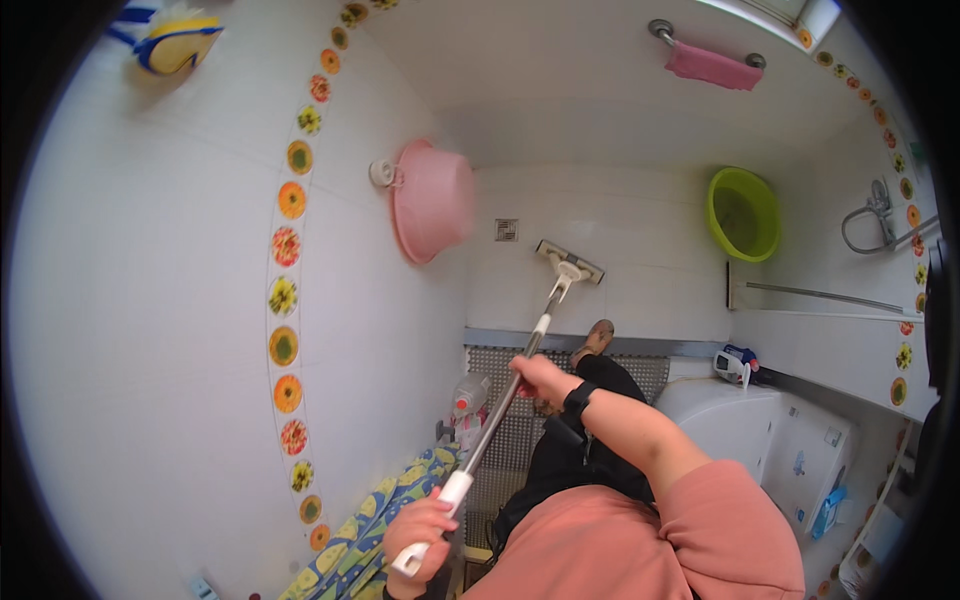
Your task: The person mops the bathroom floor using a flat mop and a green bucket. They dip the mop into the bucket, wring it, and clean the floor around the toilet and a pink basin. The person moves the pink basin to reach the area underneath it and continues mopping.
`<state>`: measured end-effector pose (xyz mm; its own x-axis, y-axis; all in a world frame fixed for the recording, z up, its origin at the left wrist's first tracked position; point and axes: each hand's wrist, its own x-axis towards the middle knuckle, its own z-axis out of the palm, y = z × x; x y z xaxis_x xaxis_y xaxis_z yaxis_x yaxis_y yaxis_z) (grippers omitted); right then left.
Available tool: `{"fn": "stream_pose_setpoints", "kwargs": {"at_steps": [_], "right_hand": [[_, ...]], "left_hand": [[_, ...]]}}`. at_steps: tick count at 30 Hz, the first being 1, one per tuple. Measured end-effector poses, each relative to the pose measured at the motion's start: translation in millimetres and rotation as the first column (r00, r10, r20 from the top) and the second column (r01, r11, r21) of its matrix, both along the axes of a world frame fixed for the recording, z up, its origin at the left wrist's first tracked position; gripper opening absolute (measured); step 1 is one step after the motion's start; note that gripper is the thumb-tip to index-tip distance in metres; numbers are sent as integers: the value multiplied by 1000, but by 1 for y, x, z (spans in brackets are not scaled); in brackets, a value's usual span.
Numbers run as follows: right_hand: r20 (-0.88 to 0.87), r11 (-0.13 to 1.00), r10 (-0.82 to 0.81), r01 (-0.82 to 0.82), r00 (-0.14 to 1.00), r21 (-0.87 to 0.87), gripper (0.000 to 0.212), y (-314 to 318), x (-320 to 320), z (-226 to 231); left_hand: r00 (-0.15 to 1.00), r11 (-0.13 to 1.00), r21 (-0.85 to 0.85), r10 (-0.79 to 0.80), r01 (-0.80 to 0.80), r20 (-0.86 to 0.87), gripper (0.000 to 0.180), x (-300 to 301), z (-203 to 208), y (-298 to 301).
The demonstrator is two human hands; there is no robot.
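Observation:
A long-handled mop (490,432) slants across the middle, with a steel pole, white grip parts and a narrow T-shaped head (570,262) on the white tiled floor. My left hand (420,532) is wrapped round the white grip at the near end of the pole. Higher up, my right hand (543,378) closes round the steel part, with a black band on that wrist. The mop head lies a little right of a square floor drain (507,230). My foot (596,338) is at the grey sill behind the head.
A pink basin (435,200) hangs on the left wall. At the far right stands a green tub (742,213). A white washing machine (720,415) with a bottle on top is at my right. Plastic bottles (470,393) and a patterned cloth (375,520) line the left side. A grey mat (495,400) lies underfoot.

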<state>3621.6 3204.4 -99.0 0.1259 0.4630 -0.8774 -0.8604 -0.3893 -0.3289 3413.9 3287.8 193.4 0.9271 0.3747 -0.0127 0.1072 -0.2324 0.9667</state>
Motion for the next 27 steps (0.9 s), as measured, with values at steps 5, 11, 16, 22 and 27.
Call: {"fn": "stream_pose_setpoints", "kwargs": {"at_steps": [5, 11, 16, 22, 27], "right_hand": [[175, 955, -241, 265, 955, -132, 22, -52, 113, -38], [311, 852, -392, 469, 866, -233, 22, -130, 221, -72], [279, 903, -145, 242, 949, -354, 23, -132, 238, -89], [209, 966, 56, 1, 976, -260, 27, -43, 107, -74], [-11, 954, 289, -288, 957, -86, 32, 26, -44, -21]], "left_hand": [[959, 960, 8, -279, 279, 42, 15, 108, -56, -4], [883, 898, -9, -431, 440, 184, 21, 231, -113, -47], [934, 939, -108, -301, 326, 195, 18, 232, -137, -55], [999, 993, -114, -32, 36, 33, 7, 101, -93, -8], [963, 968, -9, 248, -250, -106, 17, -30, -10, 1]]}}
